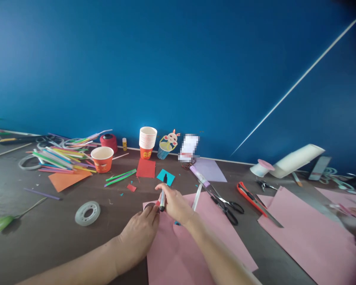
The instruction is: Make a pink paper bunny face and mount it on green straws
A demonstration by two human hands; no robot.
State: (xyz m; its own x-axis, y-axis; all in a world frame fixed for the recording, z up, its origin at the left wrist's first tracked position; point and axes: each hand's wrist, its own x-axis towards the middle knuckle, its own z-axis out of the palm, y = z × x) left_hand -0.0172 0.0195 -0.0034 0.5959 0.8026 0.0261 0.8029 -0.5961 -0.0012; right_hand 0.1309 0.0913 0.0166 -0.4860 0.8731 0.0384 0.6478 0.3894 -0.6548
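Observation:
My right hand (pixel 176 204) is closed around a marker (pixel 162 200) with a grey-white barrel and black ends, held upright. Right beside it, my left hand (pixel 141 227) is closed, its fingers bent and pressed together at the left edge of a large pink sheet (pixel 178 257). A small dark rounded shape (pixel 150 205) and a bit of red show by the left fingertips; what those fingers hold is mostly hidden. Under my right wrist, a small blue piece (pixel 177 223) shows on the pink sheet. Just beyond the marker lies a blue paper square (pixel 169 179).
Scissors (pixel 225 204) and an orange box cutter (pixel 250 198) lie to the right, near more pink paper (pixel 308 233). A tape roll (pixel 88 213), a paper cup (pixel 102 160), stacked cups (pixel 148 138) and colourful straws (pixel 57 158) stand or lie leftward. A blue wall (pixel 166 71) rises behind.

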